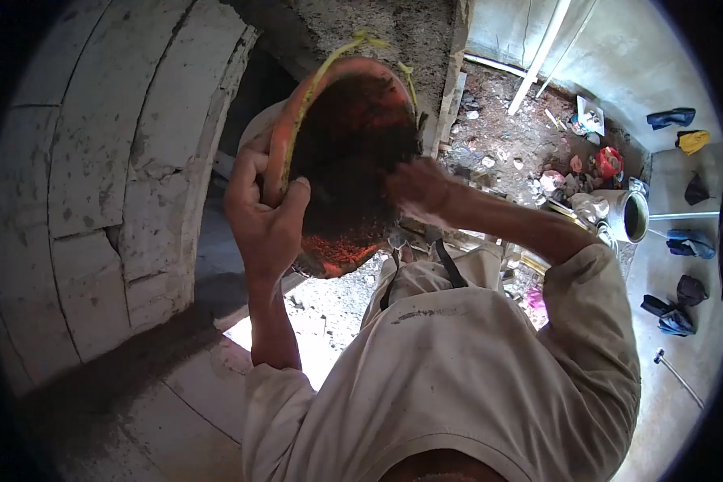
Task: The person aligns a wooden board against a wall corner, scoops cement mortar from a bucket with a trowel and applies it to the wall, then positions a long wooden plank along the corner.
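My left hand (267,197) is wrapped round the rim of an orange bucket (279,153), with the thumb over the edge. The bucket is tilted, and its opening faces me. Dark, wet-looking material (349,153) coats most of the inside, with orange showing through low down. A yellow cord or handle (317,84) runs along the rim. My right hand (422,189) is at the right side of the bucket's mouth, against the dark material. It is blurred, and its fingers are hidden, so whether it holds anything cannot be made out.
A block wall (120,161) rises on the left. Below right lies a rubble-strewn floor (490,136) with a red bag (609,163) and a pale cylindrical container (627,215). A white pole (541,56) leans there. Cloths (689,243) and a hammer-like tool (676,376) are at the far right.
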A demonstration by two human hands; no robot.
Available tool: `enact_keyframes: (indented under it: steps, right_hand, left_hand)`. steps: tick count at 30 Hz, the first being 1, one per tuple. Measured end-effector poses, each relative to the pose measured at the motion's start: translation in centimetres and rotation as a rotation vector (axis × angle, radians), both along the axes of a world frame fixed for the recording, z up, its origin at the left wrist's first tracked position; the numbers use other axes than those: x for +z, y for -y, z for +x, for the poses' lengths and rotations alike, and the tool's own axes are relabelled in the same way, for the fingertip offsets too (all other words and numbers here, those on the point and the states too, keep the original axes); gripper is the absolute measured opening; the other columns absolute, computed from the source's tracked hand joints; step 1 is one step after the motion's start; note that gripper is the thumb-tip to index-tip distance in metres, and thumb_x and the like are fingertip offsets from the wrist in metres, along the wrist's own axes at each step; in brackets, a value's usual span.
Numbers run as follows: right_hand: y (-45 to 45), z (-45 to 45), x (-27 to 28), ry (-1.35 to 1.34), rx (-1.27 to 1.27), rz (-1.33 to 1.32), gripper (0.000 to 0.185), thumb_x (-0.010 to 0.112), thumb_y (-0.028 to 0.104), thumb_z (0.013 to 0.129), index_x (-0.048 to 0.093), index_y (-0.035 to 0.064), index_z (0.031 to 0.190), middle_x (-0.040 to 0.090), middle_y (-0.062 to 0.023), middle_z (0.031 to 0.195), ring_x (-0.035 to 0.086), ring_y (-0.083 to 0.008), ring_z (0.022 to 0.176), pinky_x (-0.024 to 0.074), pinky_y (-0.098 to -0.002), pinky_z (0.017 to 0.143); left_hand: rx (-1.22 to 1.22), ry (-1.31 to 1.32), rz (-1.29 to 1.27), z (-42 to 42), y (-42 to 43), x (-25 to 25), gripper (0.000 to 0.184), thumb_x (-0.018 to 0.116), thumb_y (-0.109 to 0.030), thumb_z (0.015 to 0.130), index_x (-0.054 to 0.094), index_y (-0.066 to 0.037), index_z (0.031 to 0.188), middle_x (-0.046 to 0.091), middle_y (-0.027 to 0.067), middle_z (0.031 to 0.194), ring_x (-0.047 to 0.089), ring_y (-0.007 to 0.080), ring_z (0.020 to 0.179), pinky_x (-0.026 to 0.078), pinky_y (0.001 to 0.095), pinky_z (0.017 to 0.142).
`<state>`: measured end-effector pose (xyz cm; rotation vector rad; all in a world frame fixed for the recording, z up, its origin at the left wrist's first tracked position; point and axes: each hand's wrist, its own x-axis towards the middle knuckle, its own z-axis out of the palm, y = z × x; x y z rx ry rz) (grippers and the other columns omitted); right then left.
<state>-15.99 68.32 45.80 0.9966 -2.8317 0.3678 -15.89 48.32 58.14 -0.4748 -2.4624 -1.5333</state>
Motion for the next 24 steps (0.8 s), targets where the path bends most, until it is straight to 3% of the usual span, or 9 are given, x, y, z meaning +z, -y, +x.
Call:
enact_keyframes:
  steps: [2, 4, 9, 14, 16, 17, 19, 22, 24]
  right_hand:
    - [0.5, -0.1, 0.4, 0.62, 0.024, 0.061, 0.019, 0.066, 0.025, 0.078, 0.07, 0.0086, 0.084, 0.067, -0.0159, 0.084, 0.068, -0.0301, 0.084, 0.0529, -0.0461, 0.073]
    - [1.3, 0.1, -2.2, 0.536, 0.188, -0.049, 0.018, 0.065, 0.027, 0.081, 0.065, 0.0104, 0.088, 0.065, -0.0163, 0.073, 0.068, -0.0321, 0.074, 0.0546, -0.0467, 0.07]
    - [1.4, -0.2, -0.4, 0.663, 0.16, -0.119, 0.022, 0.065, 0.027, 0.082, 0.065, 0.009, 0.095, 0.067, -0.0147, 0.079, 0.067, -0.034, 0.081, 0.0539, -0.0446, 0.07]
    - [-2.3, -0.3, 8.1, 0.664, 0.182, -0.111, 0.033, 0.068, 0.022, 0.08, 0.057, 0.0075, 0.107, 0.065, -0.0153, 0.077, 0.066, -0.0337, 0.075, 0.0509, -0.0454, 0.068]
    - [-4.2, -0.6, 10.7, 0.636, 0.224, -0.137, 0.039, 0.071, 0.018, 0.078, 0.055, 0.0074, 0.112, 0.064, -0.0142, 0.076, 0.064, -0.034, 0.069, 0.0493, -0.0452, 0.065]
    - [-5.3, -0.8, 11.6, 0.606, 0.302, -0.225, 0.038, 0.072, 0.018, 0.077, 0.056, 0.0069, 0.11, 0.064, -0.014, 0.077, 0.064, -0.0315, 0.068, 0.0496, -0.0427, 0.065]
    - [-7.3, -1.4, 12.1, 0.574, 0.386, -0.297, 0.037, 0.073, 0.018, 0.076, 0.057, 0.0064, 0.108, 0.064, -0.0139, 0.079, 0.064, -0.0289, 0.068, 0.0499, -0.0403, 0.064]
    - [-10.6, -3.4, 10.4, 0.875, 0.427, -0.304, 0.035, 0.074, 0.018, 0.076, 0.061, 0.007, 0.106, 0.066, -0.0102, 0.084, 0.063, -0.0216, 0.07, 0.0511, -0.0354, 0.065]
    - [-13.1, -5.2, 7.4, 1.416, 0.05, -0.375, 0.03, 0.071, 0.01, 0.076, 0.063, 0.0053, 0.104, 0.066, -0.0058, 0.091, 0.062, -0.0164, 0.077, 0.0518, -0.0314, 0.067]
  left_hand:
    - [-0.003, 0.015, 0.007, -0.2, -0.2, 0.0, 0.019, 0.059, 0.005, 0.07, 0.045, -0.003, 0.08, 0.056, 0.0229, 0.124, 0.052, 0.0136, 0.092, 0.041, 0.0283, 0.084]
    - [0.047, 0.087, 0.103, -0.1, 0.3, -0.9, 0.019, 0.06, 0.006, 0.072, 0.048, -0.003, 0.083, 0.056, 0.0071, 0.095, 0.043, 0.0067, 0.073, 0.038, 0.0216, 0.07]
    - [0.292, 0.101, 0.188, 1.0, 4.4, -3.2, 0.023, 0.064, 0.003, 0.068, 0.048, -0.003, 0.083, 0.051, 0.0039, 0.09, 0.046, 0.009, 0.079, 0.041, 0.0273, 0.072]
    - [0.708, 0.251, 0.404, 5.2, 8.6, -6.8, 0.03, 0.068, -0.01, 0.065, 0.048, -0.007, 0.087, 0.045, 0.0031, 0.085, 0.047, 0.0131, 0.082, 0.043, 0.0282, 0.075]
    - [0.579, -0.247, -0.254, 7.6, 12.2, -10.7, 0.023, 0.062, -0.003, 0.068, 0.048, -0.007, 0.085, 0.05, 0.004, 0.089, 0.049, 0.0164, 0.074, 0.043, 0.0291, 0.069]
    - [0.587, -0.247, -0.236, 8.4, 11.8, -10.4, 0.023, 0.062, -0.003, 0.068, 0.048, -0.007, 0.085, 0.05, 0.004, 0.089, 0.049, 0.0164, 0.074, 0.043, 0.0291, 0.069]
    - [0.911, 0.394, 0.664, 9.7, 10.6, -9.2, 0.024, 0.061, -0.001, 0.066, 0.046, -0.008, 0.084, 0.046, 0.003, 0.084, 0.05, 0.0168, 0.071, 0.044, 0.0288, 0.064]
    - [1.039, 0.459, 0.666, 12.5, 12.7, -12.3, 0.024, 0.06, 0.0, 0.067, 0.044, -0.008, 0.082, 0.044, 0.0019, 0.08, 0.049, 0.0151, 0.068, 0.045, 0.0299, 0.06]
    - [1.042, 0.438, 0.574, 12.5, 12.4, -13.0, 0.025, 0.061, 0.001, 0.066, 0.043, -0.008, 0.081, 0.043, 0.0016, 0.079, 0.049, 0.0147, 0.067, 0.045, 0.0298, 0.061]
